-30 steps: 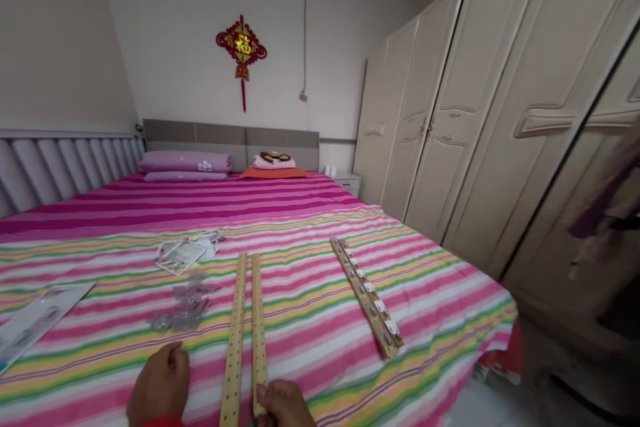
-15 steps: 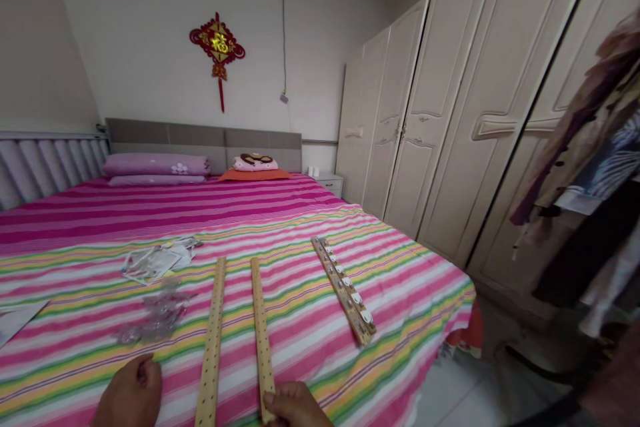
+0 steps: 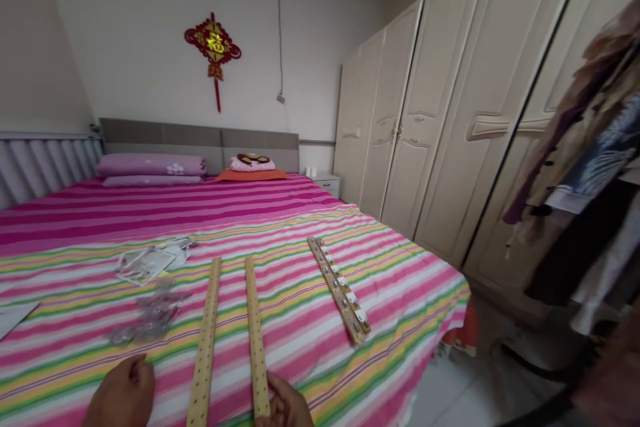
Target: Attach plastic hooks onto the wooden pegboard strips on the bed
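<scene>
Two long wooden strips with rows of holes lie side by side on a striped bedsheet (image 3: pixel 300 227). My right hand (image 3: pixel 285 403) pinches the near end of the right strip (image 3: pixel 255 340). My left hand (image 3: pixel 123 395) rests on the sheet with its fingers curled, just left of the left strip (image 3: pixel 205 347). A third wooden strip (image 3: pixel 339 289), fitted with several white hooks, lies further right. A pile of clear plastic hooks (image 3: pixel 150 317) sits ahead of my left hand.
Opened plastic packets (image 3: pixel 150 259) lie beyond the hook pile, and a paper sheet (image 3: pixel 13 317) at the left edge. Pillows (image 3: pixel 150 165) sit at the headboard. A tall wardrobe (image 3: pixel 450 113) lines the right wall, with hanging clothes (image 3: pixel 585 147) at far right.
The two plain strips, first touching, now lie apart, the right one shifted rightward in my right hand. The view has swung to the right, bringing the hanging clothes into sight.
</scene>
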`<state>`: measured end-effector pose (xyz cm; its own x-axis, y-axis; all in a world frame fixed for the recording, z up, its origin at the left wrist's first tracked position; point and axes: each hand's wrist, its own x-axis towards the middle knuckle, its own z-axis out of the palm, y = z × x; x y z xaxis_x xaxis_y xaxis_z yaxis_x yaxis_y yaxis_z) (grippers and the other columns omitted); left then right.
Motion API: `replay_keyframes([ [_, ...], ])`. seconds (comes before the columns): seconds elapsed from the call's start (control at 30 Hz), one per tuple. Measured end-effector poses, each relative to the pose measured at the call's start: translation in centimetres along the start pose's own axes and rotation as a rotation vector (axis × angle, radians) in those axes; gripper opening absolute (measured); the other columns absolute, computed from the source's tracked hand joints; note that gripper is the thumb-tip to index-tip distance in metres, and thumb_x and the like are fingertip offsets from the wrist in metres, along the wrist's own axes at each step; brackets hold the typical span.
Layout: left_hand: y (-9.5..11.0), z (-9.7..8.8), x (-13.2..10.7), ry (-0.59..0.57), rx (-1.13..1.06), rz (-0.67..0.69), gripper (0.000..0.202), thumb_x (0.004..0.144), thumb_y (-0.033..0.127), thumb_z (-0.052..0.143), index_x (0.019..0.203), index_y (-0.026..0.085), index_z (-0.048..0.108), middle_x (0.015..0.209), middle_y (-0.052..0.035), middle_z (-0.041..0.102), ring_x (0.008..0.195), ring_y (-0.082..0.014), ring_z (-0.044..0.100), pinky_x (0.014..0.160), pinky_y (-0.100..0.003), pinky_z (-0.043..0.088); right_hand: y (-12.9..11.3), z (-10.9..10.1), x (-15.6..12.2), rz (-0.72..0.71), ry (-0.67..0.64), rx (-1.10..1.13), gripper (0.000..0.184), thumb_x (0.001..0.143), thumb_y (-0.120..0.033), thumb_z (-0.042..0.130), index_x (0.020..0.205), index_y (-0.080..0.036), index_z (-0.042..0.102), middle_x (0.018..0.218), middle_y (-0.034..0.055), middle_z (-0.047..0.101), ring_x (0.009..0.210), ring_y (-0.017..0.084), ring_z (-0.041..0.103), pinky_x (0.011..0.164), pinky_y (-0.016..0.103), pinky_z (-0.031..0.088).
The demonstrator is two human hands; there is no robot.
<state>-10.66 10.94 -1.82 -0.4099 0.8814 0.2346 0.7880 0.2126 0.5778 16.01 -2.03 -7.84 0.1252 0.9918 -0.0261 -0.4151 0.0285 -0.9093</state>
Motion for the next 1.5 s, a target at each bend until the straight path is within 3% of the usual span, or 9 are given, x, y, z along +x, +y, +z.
replay_keyframes([
  [0.2,2.3,-1.8,-1.5,-0.026,0.051,-0.06,0.036,0.08,0.034,0.042,0.102,0.017,0.065,0.109,-0.0125,0.067,0.092,-0.0272,0.062,0.062,-0.031,0.043,-0.8,-0.8,0.1,0.076,-0.135,-0.002,0.081,0.056,-0.044,0.083,0.125,-0.014,0.056,0.053,-0.0073,0.051,0.034,0.006,0.041,0.037,0.019,0.029],
  [0.4,1.9,-1.3,-1.4,0.038,0.042,-0.04,0.033,0.079,0.033,0.043,0.099,0.018,0.066,0.104,-0.0115,0.068,0.089,-0.0263,0.062,0.061,-0.03,0.043,-0.8,-0.9,-0.2,0.107,-0.134,0.027,0.079,0.058,-0.042,0.083,0.126,-0.016,0.055,0.054,-0.0072,0.052,0.031,0.005,0.039,0.033,0.018,0.029],
  [0.67,2.1,-1.5,-1.4,0.017,0.051,-0.038,0.033,0.079,0.033,0.044,0.099,0.018,0.066,0.102,-0.0112,0.068,0.087,-0.0258,0.062,0.059,-0.03,0.042,-1.5,-0.8,0.3,0.141,-0.158,0.091,0.077,0.055,-0.036,0.083,0.125,-0.013,0.057,0.048,-0.0068,0.054,0.029,0.005,0.037,0.031,0.017,0.025],
  [1.13,2.7,-1.2,-2.1,0.073,0.071,-0.021,0.034,0.085,0.029,0.038,0.102,0.017,0.065,0.104,-0.0108,0.067,0.092,-0.0251,0.06,0.064,-0.031,0.04,-4.6,0.1,-0.5,0.166,-0.149,0.076,0.066,0.059,-0.024,0.08,0.12,-0.012,0.062,0.051,-0.0057,0.058,0.029,0.0,0.027,0.03,0.016,0.015],
  [1.5,2.3,-0.8,-2.3,0.124,0.128,0.042,0.03,0.085,0.028,0.038,0.089,0.017,0.066,0.096,-0.011,0.068,0.086,-0.0252,0.059,0.062,-0.032,0.037,-3.6,-0.4,-0.5,0.148,-0.205,0.026,0.065,0.065,-0.032,0.08,0.125,-0.017,0.057,0.055,-0.0082,0.053,0.032,0.002,0.032,0.031,0.017,0.019],
])
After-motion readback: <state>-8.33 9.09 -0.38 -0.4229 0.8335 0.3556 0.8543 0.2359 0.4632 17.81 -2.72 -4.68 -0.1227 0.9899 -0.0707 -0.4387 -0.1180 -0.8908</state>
